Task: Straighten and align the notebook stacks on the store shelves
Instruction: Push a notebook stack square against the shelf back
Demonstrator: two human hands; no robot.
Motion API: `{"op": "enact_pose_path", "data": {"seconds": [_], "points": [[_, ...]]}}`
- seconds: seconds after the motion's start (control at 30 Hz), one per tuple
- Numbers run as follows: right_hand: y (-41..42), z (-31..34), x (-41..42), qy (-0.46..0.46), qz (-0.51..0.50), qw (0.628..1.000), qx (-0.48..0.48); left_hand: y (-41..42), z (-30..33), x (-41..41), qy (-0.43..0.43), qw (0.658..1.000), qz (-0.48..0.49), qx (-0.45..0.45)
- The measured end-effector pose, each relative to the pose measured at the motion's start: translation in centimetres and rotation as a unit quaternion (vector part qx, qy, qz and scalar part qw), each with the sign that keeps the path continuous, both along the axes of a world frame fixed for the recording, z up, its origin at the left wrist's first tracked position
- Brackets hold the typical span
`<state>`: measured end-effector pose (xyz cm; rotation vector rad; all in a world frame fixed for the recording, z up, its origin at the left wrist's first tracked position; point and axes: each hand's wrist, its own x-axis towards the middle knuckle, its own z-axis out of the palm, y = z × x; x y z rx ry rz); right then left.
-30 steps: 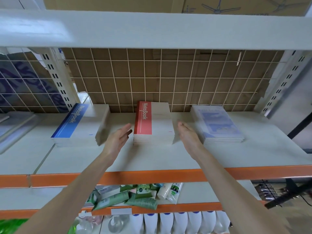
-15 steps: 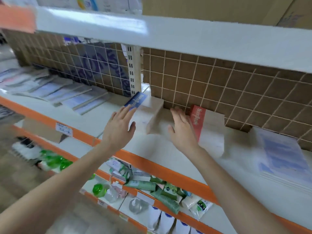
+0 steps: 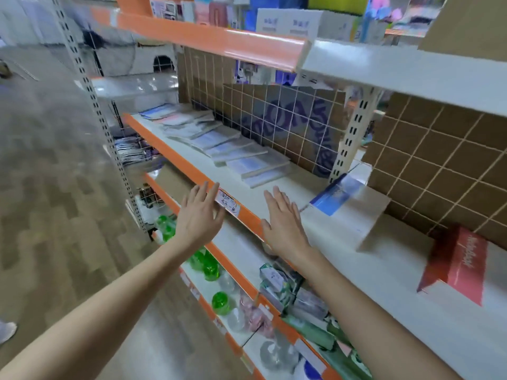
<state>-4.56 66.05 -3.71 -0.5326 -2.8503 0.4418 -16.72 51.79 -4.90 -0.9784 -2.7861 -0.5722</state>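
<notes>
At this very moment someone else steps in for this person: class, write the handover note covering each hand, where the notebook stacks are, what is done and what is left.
Left hand: open, fingers straight, holding nothing, in front of the shelf edge.
Right hand: open, empty, over the shelf edge, short of any stack.
Blue stack and red stack: to the right on the same shelf, each looking squared up.
Thin notebooks: ahead of the hands, fanned out and overlapping in an uneven row.
Left: straighten and align that fanned row.
</notes>
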Motion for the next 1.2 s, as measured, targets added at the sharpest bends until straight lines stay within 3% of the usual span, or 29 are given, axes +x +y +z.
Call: {"op": "enact_pose_path", "data": {"seconds": [0.4, 0.57, 0.8, 1.03, 1.2], "points": [[-10.8, 0.5, -22.9, -0.023, 0.016, 0.999, -0.016, -10.5, 0.5, -21.7, 0.047, 0.997, 0.036, -0.046], [-10.7, 0.1, -30.9, -0.053, 0.009, 0.999, -0.001, -11.6, -0.9, -28.9, 0.033, 0.997, 0.063, -0.03], [-7.0, 0.3, -44.2, -0.018, 0.012, 0.999, 0.025, -10.9, -2.4, -39.5, -0.002, 0.997, 0.07, -0.022], [-3.6, 0.8, -56.7, -0.041, -0.009, 0.998, 0.039, -6.6, -0.3, -52.5, -0.004, 1.0, -0.001, -0.027], [-2.3, -0.2, -61.4, -0.117, -0.024, 0.992, 0.041, -3.2, -2.3, -57.0, -0.049, 0.994, -0.082, -0.061]]}}
